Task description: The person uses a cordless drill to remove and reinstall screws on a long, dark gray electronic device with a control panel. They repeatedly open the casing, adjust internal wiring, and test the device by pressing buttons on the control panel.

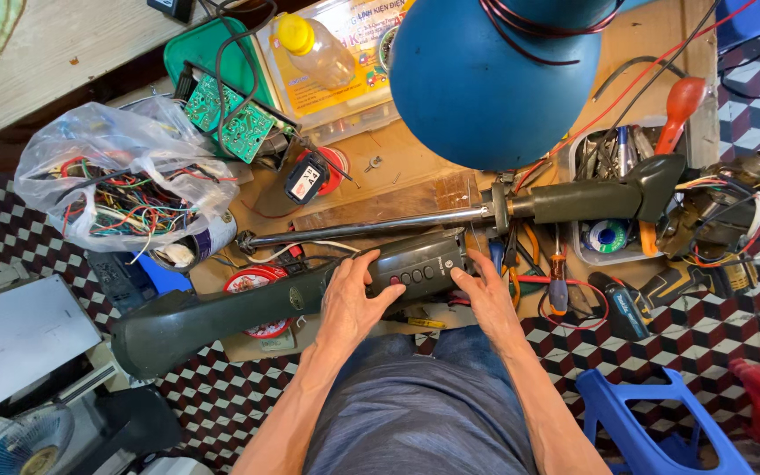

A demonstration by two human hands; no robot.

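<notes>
Hands: we press our left hand (pixel 351 299) and right hand (pixel 488 297), fingers spread flat, against the dark green control housing (pixel 415 266) lying across the workbench (pixel 415 189). Its metal pole (pixel 362 229) runs just behind, beside a bag of wires (pixel 129 189).

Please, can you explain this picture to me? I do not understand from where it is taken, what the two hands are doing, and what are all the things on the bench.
There is one picture, from a camera on the person's head, looking down at their lap and a low workbench. No machine is here, only two bare hands. The left hand and the right hand both rest on a dark green fan base with a row of buttons, lying on its side. Behind it lies a metal pole ending in a dark green housing. Above is a blue dome. On the left sit a plastic bag of wires and green circuit boards. A tool tray and a screwdriver are on the right.
</notes>
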